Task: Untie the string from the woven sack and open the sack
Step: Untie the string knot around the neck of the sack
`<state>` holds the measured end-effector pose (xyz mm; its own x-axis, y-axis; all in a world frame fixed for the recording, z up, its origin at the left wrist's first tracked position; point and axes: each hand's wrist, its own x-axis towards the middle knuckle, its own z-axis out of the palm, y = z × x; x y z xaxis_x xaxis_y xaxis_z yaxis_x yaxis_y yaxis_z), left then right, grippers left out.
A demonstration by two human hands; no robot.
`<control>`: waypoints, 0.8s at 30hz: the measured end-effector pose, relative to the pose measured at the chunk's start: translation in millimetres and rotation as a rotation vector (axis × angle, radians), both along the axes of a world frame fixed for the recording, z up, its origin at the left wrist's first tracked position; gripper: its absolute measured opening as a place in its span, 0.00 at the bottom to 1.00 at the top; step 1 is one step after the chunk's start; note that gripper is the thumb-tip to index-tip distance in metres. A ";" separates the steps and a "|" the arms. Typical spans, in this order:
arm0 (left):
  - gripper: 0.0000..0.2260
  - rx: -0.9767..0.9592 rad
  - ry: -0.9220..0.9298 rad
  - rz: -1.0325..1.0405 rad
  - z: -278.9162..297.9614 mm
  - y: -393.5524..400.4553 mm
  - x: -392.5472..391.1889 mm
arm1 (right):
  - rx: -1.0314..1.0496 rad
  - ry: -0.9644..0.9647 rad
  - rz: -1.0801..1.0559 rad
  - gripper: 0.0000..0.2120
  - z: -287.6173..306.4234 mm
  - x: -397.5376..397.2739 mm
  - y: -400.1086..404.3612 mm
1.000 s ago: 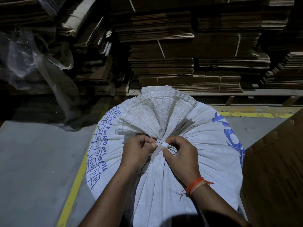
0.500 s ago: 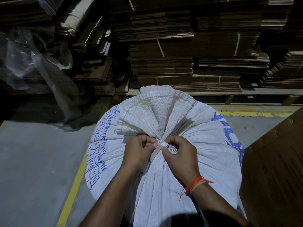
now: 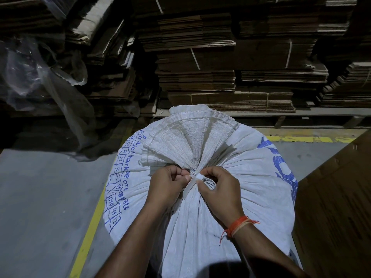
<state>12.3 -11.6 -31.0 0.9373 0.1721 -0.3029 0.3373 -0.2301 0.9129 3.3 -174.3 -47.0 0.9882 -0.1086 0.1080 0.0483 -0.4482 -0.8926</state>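
Both hands (image 3: 195,187) curled at string (image 3: 197,176)

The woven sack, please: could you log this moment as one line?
step: untying | sack: tied, neck gathered | string: pinched by both | left hand: pinching | right hand: pinching

The sack (image 3: 200,227) under my hands is woven plastic cloth — matt white, finely ribbed, pleated into tight folds, with blue print on its sides. The string (image 3: 193,180) between my fingertips looks like flat white plastic tape, smooth and slightly shiny. On my right wrist sits a band (image 3: 237,224) of orange and pale thread. Beyond my hands, the cardboard stacks (image 3: 200,77) are brown, matt, rough-edged paper board. Far to the left of my left hand hangs a plastic sheet (image 3: 36,77) — clear, crinkled, glossy. The floor (image 3: 40,197) looks like dull grey concrete.
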 end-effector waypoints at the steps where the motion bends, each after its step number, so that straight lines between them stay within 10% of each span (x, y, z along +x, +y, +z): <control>1: 0.02 -0.001 -0.001 -0.003 0.6 -0.2 -0.1 | -0.003 -0.001 0.002 0.07 0.2 -0.1 0.0; 24: 0.04 0.025 -0.030 -0.028 1.3 -3.5 -1.6 | -0.024 0.002 0.007 0.07 2.5 -0.2 0.1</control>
